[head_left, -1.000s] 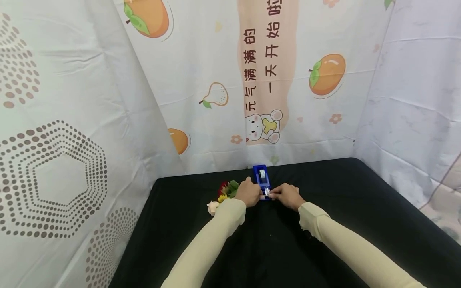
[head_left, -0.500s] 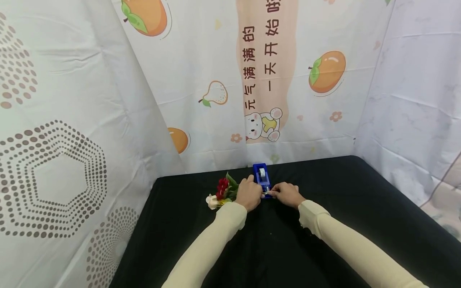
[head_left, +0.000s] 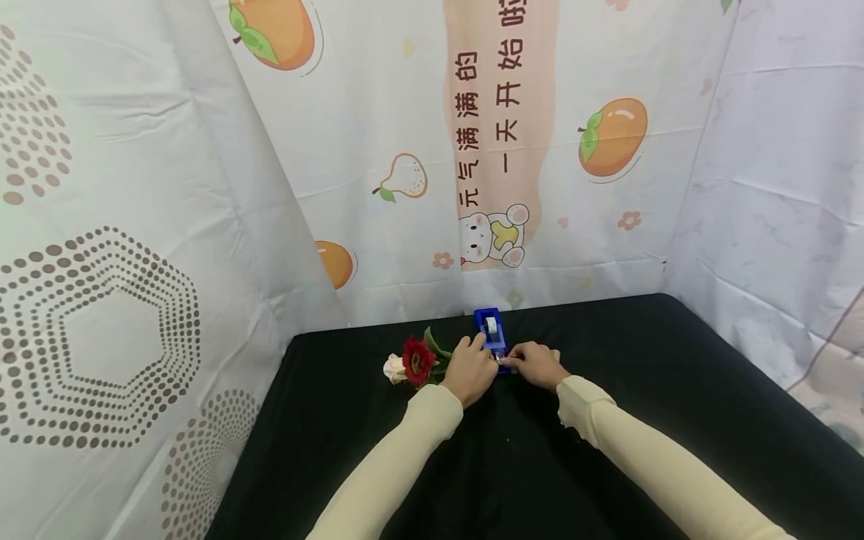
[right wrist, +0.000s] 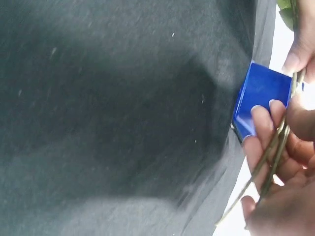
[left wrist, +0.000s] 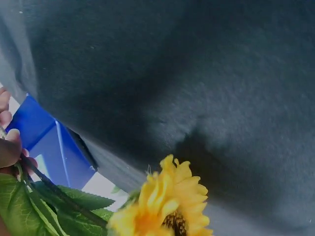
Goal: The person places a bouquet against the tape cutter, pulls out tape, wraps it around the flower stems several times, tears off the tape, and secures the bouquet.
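Note:
My left hand pinches the stems of a small flower bunch. A red flower and a cream flower show to its left in the head view. A yellow sunflower and green leaves appear in the left wrist view. Further along, the thumb and fingers of my right hand hold the bare ends of the stems. A blue tape dispenser with a pale roll stands just beyond both hands, partly hidden by them at its near end.
Black cloth covers the table, its far edge close behind the tape dispenser. A white printed curtain hangs behind the table, with more hanging cloth on the left and pale cloth on the right.
The flower bunch has turned in my hands: the red flower has come round to the front, and the yellow one has gone from the head view. Both hands stay by the dispenser.

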`<state>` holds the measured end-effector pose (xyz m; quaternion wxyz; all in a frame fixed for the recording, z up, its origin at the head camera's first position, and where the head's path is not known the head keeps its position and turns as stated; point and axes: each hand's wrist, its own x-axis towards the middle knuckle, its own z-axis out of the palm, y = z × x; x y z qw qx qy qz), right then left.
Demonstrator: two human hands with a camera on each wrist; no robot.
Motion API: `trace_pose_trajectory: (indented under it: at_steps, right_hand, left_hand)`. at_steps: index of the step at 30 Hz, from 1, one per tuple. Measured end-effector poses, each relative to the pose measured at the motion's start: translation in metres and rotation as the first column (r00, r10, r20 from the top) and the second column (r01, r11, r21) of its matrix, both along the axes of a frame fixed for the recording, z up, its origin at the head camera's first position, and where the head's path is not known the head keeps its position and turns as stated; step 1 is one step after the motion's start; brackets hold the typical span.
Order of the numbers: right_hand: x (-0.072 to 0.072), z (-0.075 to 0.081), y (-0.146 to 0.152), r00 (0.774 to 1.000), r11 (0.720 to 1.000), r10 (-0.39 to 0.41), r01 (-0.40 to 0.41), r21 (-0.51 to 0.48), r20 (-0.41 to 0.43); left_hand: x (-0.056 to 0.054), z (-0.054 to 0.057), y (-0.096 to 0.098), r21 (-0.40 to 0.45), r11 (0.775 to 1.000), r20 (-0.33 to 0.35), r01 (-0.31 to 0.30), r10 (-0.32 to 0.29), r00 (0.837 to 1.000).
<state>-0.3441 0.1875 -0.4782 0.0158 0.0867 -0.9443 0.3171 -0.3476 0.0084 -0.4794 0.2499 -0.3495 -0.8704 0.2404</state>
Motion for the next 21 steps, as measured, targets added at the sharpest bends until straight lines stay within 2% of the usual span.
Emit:
trace_pose_trajectory:
  at_steps: [4, 6, 8, 10, 12, 14, 16, 18, 19, 21]
  right_hand:
    - [0.001, -0.002, -0.001, 0.999, 1.000, 0.000, 0.000, -0.008, -0.045]
    - [0.002, -0.001, -0.002, 0.999, 1.000, -0.014, 0.013, -0.012, -0.047]
    - [0.001, -0.001, -0.002, 0.998, 1.000, -0.029, 0.028, -0.009, -0.059]
    - [0.001, -0.002, -0.002, 0.996, 0.999, -0.032, 0.032, -0.008, -0.079]
    - [0.000, -0.003, -0.001, 0.993, 1.000, -0.028, 0.027, -0.009, -0.112]
    - [-0.001, -0.005, -0.001, 0.990, 0.999, -0.031, 0.029, -0.019, -0.137]
    - [-0.001, -0.007, -0.001, 0.987, 0.999, -0.038, 0.033, -0.035, -0.156]
    - [-0.001, -0.009, -0.001, 0.985, 0.998, -0.044, 0.036, -0.046, -0.168]
    - [-0.001, -0.009, -0.001, 0.984, 0.998, -0.047, 0.039, -0.048, -0.172]
    - [0.000, -0.010, -0.002, 0.984, 0.998, -0.045, 0.037, -0.050, -0.175]
  left_hand:
    - [-0.001, -0.001, -0.002, -0.066, 0.998, -0.026, 0.023, -0.025, 0.999]
    - [-0.002, -0.001, -0.002, -0.066, 0.997, -0.020, 0.038, -0.039, 0.999]
    - [-0.005, 0.001, -0.001, -0.002, 1.000, 0.035, 0.025, -0.025, 0.999]
    - [-0.008, 0.003, -0.001, 0.113, 0.993, 0.150, -0.036, 0.018, 0.988]
    - [-0.012, 0.008, -0.001, 0.240, 0.962, 0.287, -0.131, 0.058, 0.956]
    - [-0.016, 0.013, -0.001, 0.329, 0.916, 0.412, -0.229, 0.079, 0.908]
    - [-0.019, 0.018, -0.001, 0.354, 0.888, 0.511, -0.295, 0.080, 0.856]
    - [-0.020, 0.021, -0.001, 0.358, 0.871, 0.585, -0.336, 0.071, 0.808]
    - [-0.020, 0.023, -0.002, 0.359, 0.864, 0.612, -0.353, 0.067, 0.788]
    - [-0.019, 0.025, -0.003, 0.365, 0.849, 0.643, -0.381, 0.065, 0.763]
